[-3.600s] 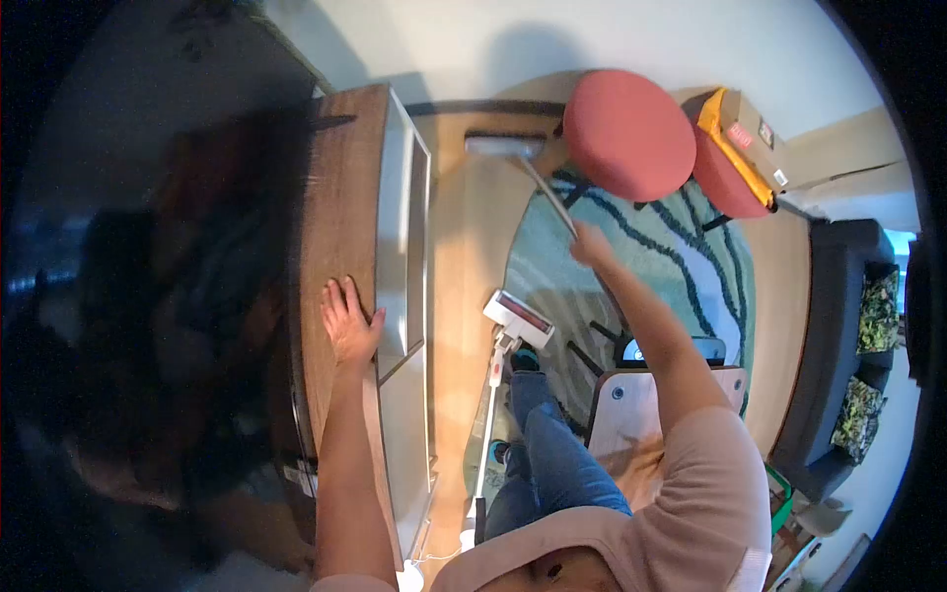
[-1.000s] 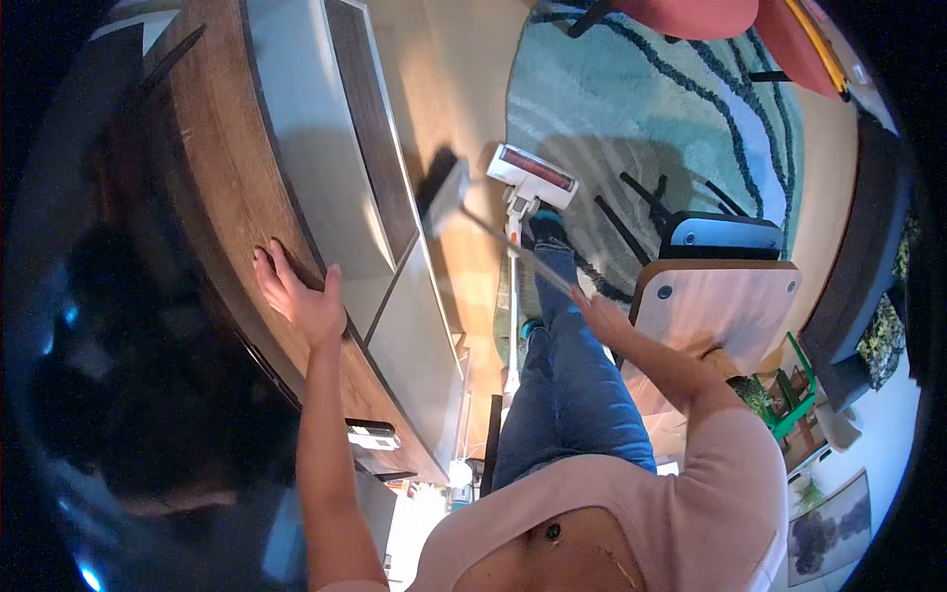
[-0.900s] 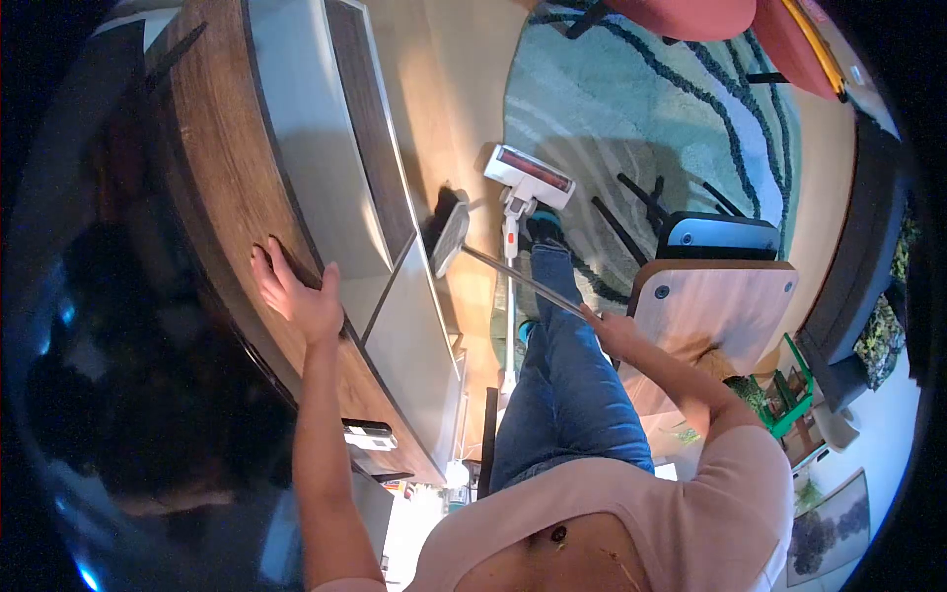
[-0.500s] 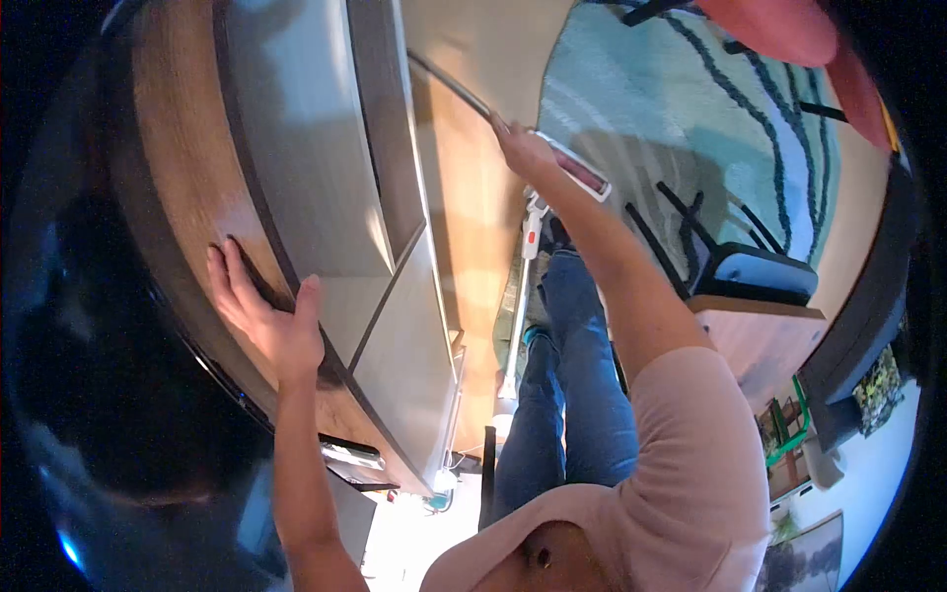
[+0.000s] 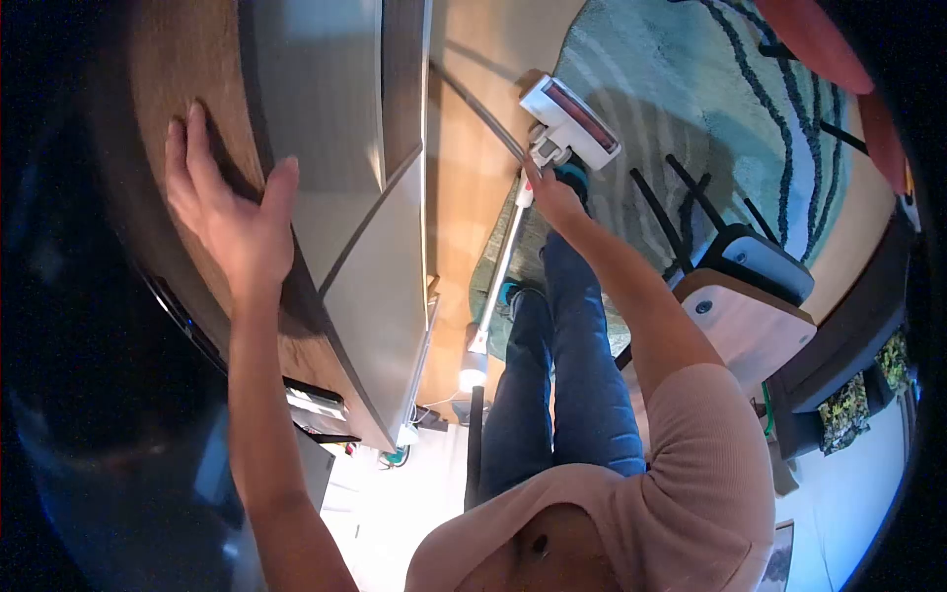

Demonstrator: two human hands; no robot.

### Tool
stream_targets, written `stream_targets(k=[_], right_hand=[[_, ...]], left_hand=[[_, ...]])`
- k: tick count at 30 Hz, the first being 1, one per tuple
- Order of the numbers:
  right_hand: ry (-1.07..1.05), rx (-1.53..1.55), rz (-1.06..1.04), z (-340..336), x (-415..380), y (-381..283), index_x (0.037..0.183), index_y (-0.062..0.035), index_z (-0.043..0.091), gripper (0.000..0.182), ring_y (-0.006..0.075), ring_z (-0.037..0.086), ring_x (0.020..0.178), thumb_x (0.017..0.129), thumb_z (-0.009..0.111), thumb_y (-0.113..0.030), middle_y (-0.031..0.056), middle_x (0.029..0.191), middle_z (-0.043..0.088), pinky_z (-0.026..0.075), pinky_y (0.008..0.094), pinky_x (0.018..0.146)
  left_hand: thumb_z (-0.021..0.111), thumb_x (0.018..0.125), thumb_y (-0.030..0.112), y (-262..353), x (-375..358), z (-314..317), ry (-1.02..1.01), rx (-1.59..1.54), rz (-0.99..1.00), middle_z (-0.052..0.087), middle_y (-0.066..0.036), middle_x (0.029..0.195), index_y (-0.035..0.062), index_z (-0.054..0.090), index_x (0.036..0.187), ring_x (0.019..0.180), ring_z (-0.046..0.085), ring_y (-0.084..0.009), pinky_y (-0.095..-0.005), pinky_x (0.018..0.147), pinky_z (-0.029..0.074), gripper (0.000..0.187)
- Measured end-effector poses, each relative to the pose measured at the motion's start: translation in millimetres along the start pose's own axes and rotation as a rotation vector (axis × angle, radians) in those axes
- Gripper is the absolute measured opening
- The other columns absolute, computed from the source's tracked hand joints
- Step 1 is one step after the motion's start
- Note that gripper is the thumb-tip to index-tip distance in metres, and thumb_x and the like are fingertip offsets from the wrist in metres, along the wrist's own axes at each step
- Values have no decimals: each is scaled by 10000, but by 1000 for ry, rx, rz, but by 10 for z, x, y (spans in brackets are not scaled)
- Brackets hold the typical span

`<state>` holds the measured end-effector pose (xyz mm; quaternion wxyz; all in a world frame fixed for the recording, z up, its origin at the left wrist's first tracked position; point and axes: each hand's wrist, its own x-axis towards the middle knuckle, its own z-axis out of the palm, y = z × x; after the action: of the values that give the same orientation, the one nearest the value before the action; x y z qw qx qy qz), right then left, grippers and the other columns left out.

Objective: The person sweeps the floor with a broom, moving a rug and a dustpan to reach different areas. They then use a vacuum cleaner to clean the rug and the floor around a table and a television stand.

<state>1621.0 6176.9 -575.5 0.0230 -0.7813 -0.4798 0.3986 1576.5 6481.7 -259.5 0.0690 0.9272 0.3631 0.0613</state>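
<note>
My left hand (image 5: 229, 219) lies on the wooden top (image 5: 192, 59) of a cabinet, fingers stretched out and thumb apart, holding nothing. My right hand (image 5: 554, 197) is closed around the near end of a long thin grey rod (image 5: 473, 111), which slants away along the front of the cabinet (image 5: 316, 89). Right by this hand is a stick vacuum cleaner: its white floor head (image 5: 577, 120) with a dark red strip, and its white tube (image 5: 501, 259) running back beside my legs. Whether the hand also touches the vacuum cannot be made out.
A green patterned rug (image 5: 651, 89) covers the floor to the right. A small chair (image 5: 760, 261) with dark legs stands there, and a red seat (image 5: 819, 35) is at the upper right. Below my left hand, a flat device (image 5: 316, 403) sits at the cabinet's edge.
My left hand has slid farther along the cabinet top. The vacuum's floor head, partly behind my right hand before, now shows fully beyond it. The rod stays in my right hand; the view has shifted.
</note>
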Motion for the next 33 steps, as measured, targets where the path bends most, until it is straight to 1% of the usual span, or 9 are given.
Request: stream_targets(k=[12,15,16,19,20,21,22,26,33], right_hand=[[-133,-78,-6,-132,-2082,-357,1311,-66,173,579,315,582,586,793,431,-72,179,774,505,483,391,468],[-274,-105,-24,-37,-2766,-449,1311,-78,188,559,335,582,630,800,418,-84,182,773,514,482,416,509],[-326,-125,-35,-50,-2918,-512,1311,-81,192,556,342,582,643,801,413,-85,184,776,518,481,427,525],[-380,-111,-50,-191,-3237,-678,1312,-79,191,570,355,577,660,785,407,-75,200,798,531,474,449,564],[-379,-113,-76,-264,-3318,-697,1313,-78,189,571,358,576,668,783,402,-71,207,811,533,472,454,574],[-379,-113,-105,-339,-3364,-660,1314,-77,186,572,362,575,676,782,396,-66,214,823,535,470,458,585],[-373,-109,-133,-346,-3351,-621,1315,-76,184,573,365,575,684,780,390,-62,222,835,538,468,463,596],[-104,-198,-47,58,-2817,-665,1317,-57,141,559,378,568,730,815,383,-100,238,853,531,478,440,597],[30,-165,85,921,-1510,-1425,1309,0,108,566,353,557,806,847,410,-126,266,939,498,487,393,643]], left_hand=[[605,706,373,-127,-135,-23,165,218,143,325,-168,1295,124,371,1259,1201,281,-317,-379,997,209,650],[528,771,298,115,-229,-575,-190,-343,-213,225,-139,1359,92,444,1198,1271,155,-291,-417,1020,156,482],[395,857,390,359,-440,-1001,-363,-585,-300,52,-115,1408,117,246,1320,1298,-13,-264,-407,1041,40,559],[397,845,414,25,-835,-957,-278,-430,-159,61,-118,1407,109,256,1315,1297,9,-273,-403,1039,65,578],[375,850,442,58,-1146,-1159,-285,-393,-114,-3,-91,1413,143,199,1334,1298,-25,-262,-407,1045,36,596],[558,771,327,-228,-1456,-1000,28,-398,186,344,-160,1286,98,400,1239,1209,286,-288,-353,1000,214,544],[537,801,309,-116,-1873,-1287,56,-466,158,379,-173,1251,78,461,1181,1179,324,-298,-354,964,268,451],[556,783,282,-112,-3597,-1944,-14,-785,-173,471,-167,1182,-4,448,1169,1124,419,-276,-366,957,277,492],[488,824,168,-59,-6068,-2099,-324,-671,-819,501,-196,1121,-45,474,1107,1056,475,-296,-344,904,340,355]])
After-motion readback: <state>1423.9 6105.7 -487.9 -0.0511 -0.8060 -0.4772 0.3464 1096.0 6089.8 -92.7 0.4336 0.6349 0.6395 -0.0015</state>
